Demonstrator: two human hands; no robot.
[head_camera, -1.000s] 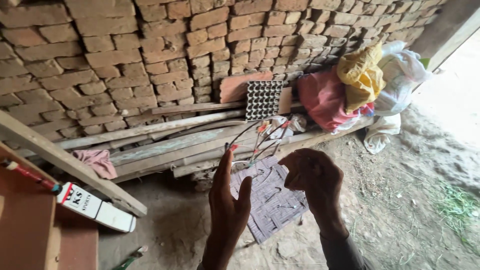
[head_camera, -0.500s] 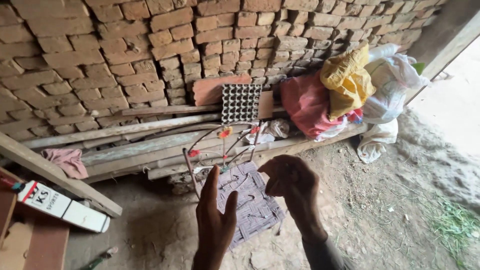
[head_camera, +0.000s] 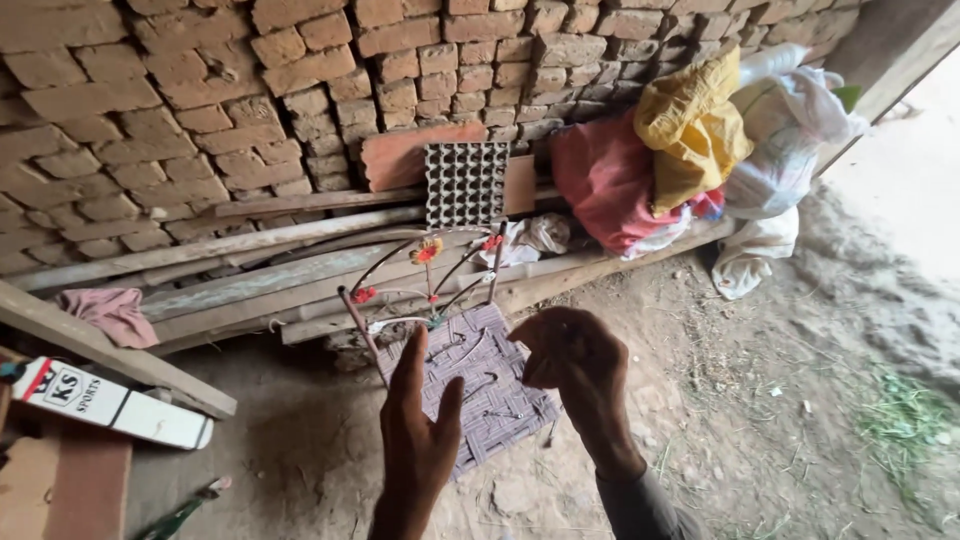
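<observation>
Two bare hands rise from the lower middle of the frame. The left hand (head_camera: 418, 440) is open, its fingers straight and spread in a wide grip, holding nothing. The right hand (head_camera: 572, 362) is curled with its back to the camera; its fingers close in a narrow grip, and I cannot tell whether anything sits inside it.

Just behind both hands, in the centre of the frame, a small woven chair (head_camera: 478, 385) lies tipped on the dirt floor (head_camera: 760, 400), its purple-grey plaited seat facing up and its thin metal frame arching toward the wall, with red and orange flower ornaments on the rods. The left fingertips overlap the seat's left edge in the view; whether they touch it is unclear.

Above it an egg tray (head_camera: 466, 184) leans upright against the brick wall (head_camera: 200, 90), with long wooden planks (head_camera: 250, 270) laid along the wall's foot. At upper right sit piled cloth bundles (head_camera: 680, 150), red, yellow and white. At lower left lies a white cricket bat (head_camera: 110, 405), with a pink rag (head_camera: 112, 312) above it.
</observation>
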